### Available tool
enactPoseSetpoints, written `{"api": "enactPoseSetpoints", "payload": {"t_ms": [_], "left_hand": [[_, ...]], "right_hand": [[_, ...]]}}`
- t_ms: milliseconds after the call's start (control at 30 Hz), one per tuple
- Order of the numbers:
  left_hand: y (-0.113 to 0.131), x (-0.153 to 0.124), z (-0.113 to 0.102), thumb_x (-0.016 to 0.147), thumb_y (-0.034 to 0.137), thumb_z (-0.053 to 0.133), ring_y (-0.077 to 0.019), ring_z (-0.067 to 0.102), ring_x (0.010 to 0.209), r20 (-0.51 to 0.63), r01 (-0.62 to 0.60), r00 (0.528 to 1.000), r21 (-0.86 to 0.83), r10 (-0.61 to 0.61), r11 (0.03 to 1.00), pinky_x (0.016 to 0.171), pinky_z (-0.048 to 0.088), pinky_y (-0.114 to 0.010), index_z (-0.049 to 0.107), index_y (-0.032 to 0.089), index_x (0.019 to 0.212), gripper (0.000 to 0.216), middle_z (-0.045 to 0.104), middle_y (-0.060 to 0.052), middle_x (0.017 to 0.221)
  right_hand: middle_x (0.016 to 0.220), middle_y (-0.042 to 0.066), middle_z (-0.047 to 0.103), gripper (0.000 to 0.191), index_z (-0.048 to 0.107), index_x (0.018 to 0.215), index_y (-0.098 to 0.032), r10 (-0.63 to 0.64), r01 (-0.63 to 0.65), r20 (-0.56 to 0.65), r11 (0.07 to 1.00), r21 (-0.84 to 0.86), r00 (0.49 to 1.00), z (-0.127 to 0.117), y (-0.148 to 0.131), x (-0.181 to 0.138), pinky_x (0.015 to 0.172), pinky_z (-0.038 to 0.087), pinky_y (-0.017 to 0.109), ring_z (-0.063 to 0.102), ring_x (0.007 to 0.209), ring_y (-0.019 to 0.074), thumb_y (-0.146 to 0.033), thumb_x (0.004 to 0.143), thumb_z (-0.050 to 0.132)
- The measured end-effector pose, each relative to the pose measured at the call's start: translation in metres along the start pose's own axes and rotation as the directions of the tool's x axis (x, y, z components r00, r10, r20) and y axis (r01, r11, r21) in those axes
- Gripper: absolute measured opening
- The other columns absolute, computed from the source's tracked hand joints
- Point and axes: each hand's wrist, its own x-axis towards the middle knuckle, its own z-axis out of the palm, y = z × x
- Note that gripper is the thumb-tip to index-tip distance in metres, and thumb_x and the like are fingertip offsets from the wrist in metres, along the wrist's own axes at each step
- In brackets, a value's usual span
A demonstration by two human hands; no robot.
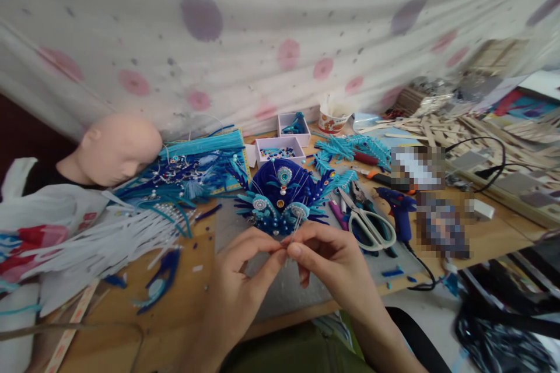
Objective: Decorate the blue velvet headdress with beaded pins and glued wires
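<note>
Your left hand [245, 265] and right hand [326, 256] pinch together on thin pin at near edge of blue headpiece [282, 195]. Far: white box [280, 148] holding beads, paper cup [332, 119] holding sticks.

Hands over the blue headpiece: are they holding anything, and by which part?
Both hands, left and right, pinch something thin at the front lower edge of the headpiece, fingertips together. It is too small to identify.
</note>
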Motion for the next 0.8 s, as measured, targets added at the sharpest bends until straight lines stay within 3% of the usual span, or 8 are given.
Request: {"api": "enactPoseSetpoints", "payload": {"t_ms": [133,267,533,800], "left_hand": [[0.005,-0.006,-0.002,0.096,0.020,0.061,-0.0119,0.067,0.085,0.063,-0.040,0.997,0.041,0.038,0.998,0.076,0.052,-0.021,0.075,0.027,0.093,0.016,0.070,0.002,0.089],[0.006,-0.007,0.003,0.090,0.019,0.070,-0.0108,0.067,0.078,-0.008,-0.101,0.995,0.035,0.102,0.994,0.071,0.053,-0.019,0.072,0.026,0.085,0.008,0.069,0.005,0.081],[0.005,-0.008,0.010,0.093,0.012,0.064,-0.0067,0.064,0.068,-0.029,-0.194,0.979,0.158,0.201,0.968,0.065,0.049,-0.015,0.067,0.023,0.078,0.019,0.067,0.007,0.074],[-0.004,-0.009,0.012,0.090,0.004,0.063,-0.0077,0.066,0.074,-0.090,-0.313,0.934,0.260,0.346,0.913,0.070,0.050,-0.014,0.067,0.024,0.087,0.021,0.070,0.006,0.081]], "right_hand": [[0.063,-0.001,0.067,0.021,0.075,0.071,-0.019,-0.044,0.044,-0.006,0.996,0.082,0.999,-0.001,0.001,-0.002,0.039,0.050,0.014,0.053,0.042,0.0056,-0.035,0.078,0.085],[0.066,0.001,0.069,0.018,0.078,0.071,-0.020,-0.052,0.053,-0.005,0.994,0.097,0.999,-0.001,0.001,-0.003,0.039,0.051,0.015,0.056,0.043,0.0065,-0.035,0.079,0.084],[0.058,-0.003,0.060,0.021,0.072,0.065,-0.018,-0.124,0.124,-0.079,0.992,-0.004,0.989,0.003,-0.003,-0.006,0.039,0.042,0.013,0.051,0.040,0.0041,-0.028,0.081,0.081],[0.062,-0.001,0.068,0.014,0.076,0.069,-0.019,-0.320,0.304,-0.080,0.939,-0.163,0.944,0.004,-0.003,-0.004,0.043,0.044,0.018,0.054,0.044,0.0067,-0.021,0.081,0.080]]}}
